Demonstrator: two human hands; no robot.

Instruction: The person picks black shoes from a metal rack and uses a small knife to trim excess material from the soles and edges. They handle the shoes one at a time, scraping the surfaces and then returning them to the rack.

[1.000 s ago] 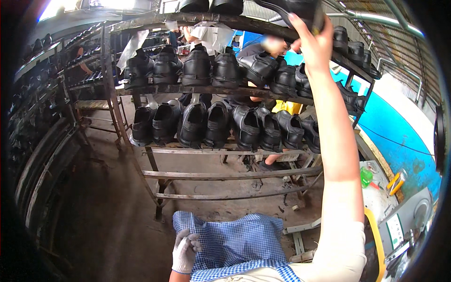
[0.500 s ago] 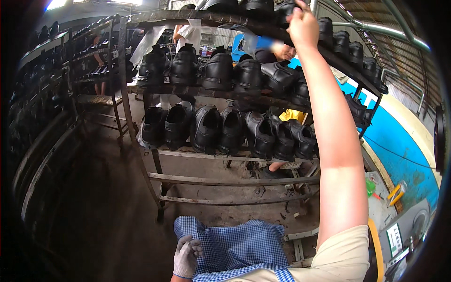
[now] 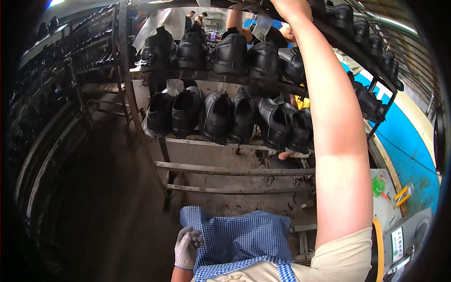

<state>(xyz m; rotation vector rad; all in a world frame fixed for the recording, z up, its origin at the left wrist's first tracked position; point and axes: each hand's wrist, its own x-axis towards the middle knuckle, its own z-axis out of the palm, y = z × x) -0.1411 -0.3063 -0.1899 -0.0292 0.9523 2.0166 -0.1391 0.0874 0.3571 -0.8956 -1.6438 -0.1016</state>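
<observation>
My right arm stretches up to the top shelf of a metal rack. The right hand (image 3: 294, 9) is cut off by the upper picture edge, so its fingers and anything in them are hidden. A black shoe (image 3: 339, 18) stands on that shelf to the right of the wrist. My left hand (image 3: 187, 246), in a pale knit glove, hangs low beside my blue checked apron (image 3: 244, 235). Its fingers are curled together, with nothing visible in them. Below the right hand, black shoes fill two shelves; one upright shoe (image 3: 230, 54) is on the upper of these and another (image 3: 217, 116) on the lower.
The rack's bare lower rails (image 3: 235, 170) run across in front of me. More loaded racks (image 3: 77, 70) stand at the left. At the right are a worktable (image 3: 383, 207) with a green container (image 3: 378, 185), a yellow-handled tool (image 3: 403, 195) and a grey machine (image 3: 408, 235). People are beyond the rack.
The view has tilted, so the rack sits higher in the picture. My right hand, earlier seen at a black shoe on the top shelf, is now partly out of view. The left hand stays low.
</observation>
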